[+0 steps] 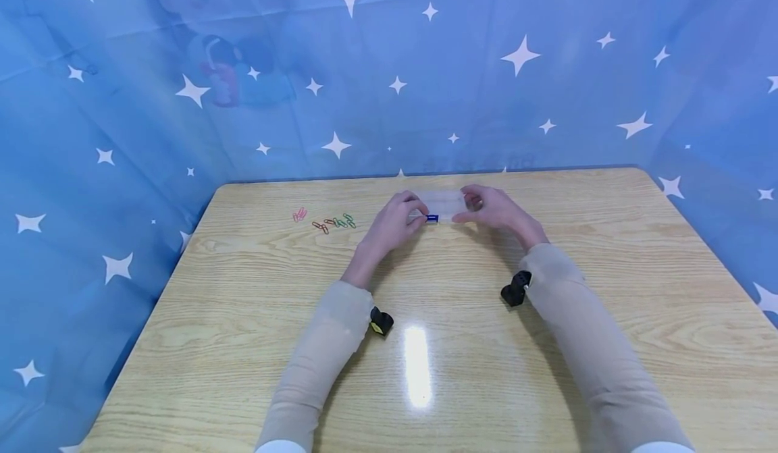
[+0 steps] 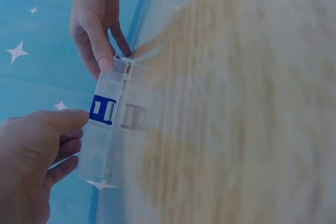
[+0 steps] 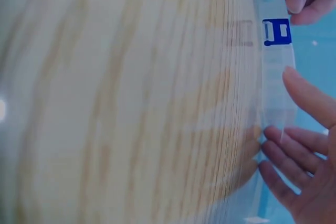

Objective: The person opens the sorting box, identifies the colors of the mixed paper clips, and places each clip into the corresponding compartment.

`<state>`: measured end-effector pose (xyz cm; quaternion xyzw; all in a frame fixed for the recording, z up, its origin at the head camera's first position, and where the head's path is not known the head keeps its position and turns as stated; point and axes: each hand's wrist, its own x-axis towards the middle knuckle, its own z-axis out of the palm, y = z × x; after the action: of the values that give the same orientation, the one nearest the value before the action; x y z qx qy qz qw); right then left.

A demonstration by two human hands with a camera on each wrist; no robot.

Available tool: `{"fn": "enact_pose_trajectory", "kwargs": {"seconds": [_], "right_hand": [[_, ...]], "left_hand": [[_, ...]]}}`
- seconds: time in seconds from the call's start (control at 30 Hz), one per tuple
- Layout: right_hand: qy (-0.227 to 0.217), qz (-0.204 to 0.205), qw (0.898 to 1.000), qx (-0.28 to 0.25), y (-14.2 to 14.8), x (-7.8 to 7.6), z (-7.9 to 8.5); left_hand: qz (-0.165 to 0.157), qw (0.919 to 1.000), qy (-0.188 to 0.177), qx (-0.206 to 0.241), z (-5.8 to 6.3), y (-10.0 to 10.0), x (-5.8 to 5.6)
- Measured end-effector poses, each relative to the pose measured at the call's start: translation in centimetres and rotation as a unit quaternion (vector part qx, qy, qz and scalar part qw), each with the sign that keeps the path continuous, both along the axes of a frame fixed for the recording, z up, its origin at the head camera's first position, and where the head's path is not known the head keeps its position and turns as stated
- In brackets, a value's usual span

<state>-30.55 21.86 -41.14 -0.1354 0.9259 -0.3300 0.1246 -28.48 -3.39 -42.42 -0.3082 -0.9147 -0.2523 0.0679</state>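
Observation:
A clear plastic storage box (image 1: 442,204) with a blue latch (image 1: 432,219) on its front lies near the table's far edge, between the two hands. My left hand (image 1: 396,222) is at the box's left part. Its thumb touches the box beside the latch (image 2: 103,109), with the other fingers bent near the side. My right hand (image 1: 494,208) holds the right end, thumb at the front and fingers at the end wall, as the right wrist view shows on the box (image 3: 275,87). Whatever may be inside the box cannot be made out.
Left of the box lie pink paper clips (image 1: 300,215), red paper clips (image 1: 321,227) and green paper clips (image 1: 348,220), in loose groups. The wooden table (image 1: 243,331) meets a blue star-patterned cloth (image 1: 462,68) at its far edge.

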Motion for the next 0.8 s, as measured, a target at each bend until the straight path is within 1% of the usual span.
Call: {"fn": "enact_pose_trajectory", "kwargs": {"seconds": [0.13, 0.27, 0.4, 0.5, 0.6, 0.67, 0.8], "right_hand": [[0.001, 0.0, 1.0, -0.004, 0.1, -0.1, 0.0], [0.002, 0.003, 1.0, -0.006, 0.0, -0.1, 0.0], [0.001, 0.0, 1.0, -0.009, 0.1, -0.3, -0.1], [0.0, -0.003, 1.0, -0.012, 0.1, -0.4, -0.1], [0.0, -0.003, 1.0, -0.014, 0.0, -0.4, -0.1], [-0.001, -0.004, 1.0, -0.014, 0.0, -0.4, -0.1], [-0.009, -0.007, 1.0, -0.021, 0.1, -0.5, -0.1]], "left_hand": [[0.008, 0.9999, -0.006, 0.013, -0.2, 0.1, -0.4], [0.014, 0.9993, -0.02, 0.027, -0.5, 0.2, -0.8], [0.008, 0.9977, -0.036, 0.056, -0.8, 0.2, -1.2], [0.007, 0.9928, -0.063, 0.102, -1.1, 0.1, -1.4], [0.009, 0.9852, -0.089, 0.146, -1.4, 0.0, -1.6], [0.009, 0.9819, -0.098, 0.162, -1.5, -0.1, -1.7], [0.004, 0.9792, -0.099, 0.177, -1.7, -0.1, -1.9]]}}
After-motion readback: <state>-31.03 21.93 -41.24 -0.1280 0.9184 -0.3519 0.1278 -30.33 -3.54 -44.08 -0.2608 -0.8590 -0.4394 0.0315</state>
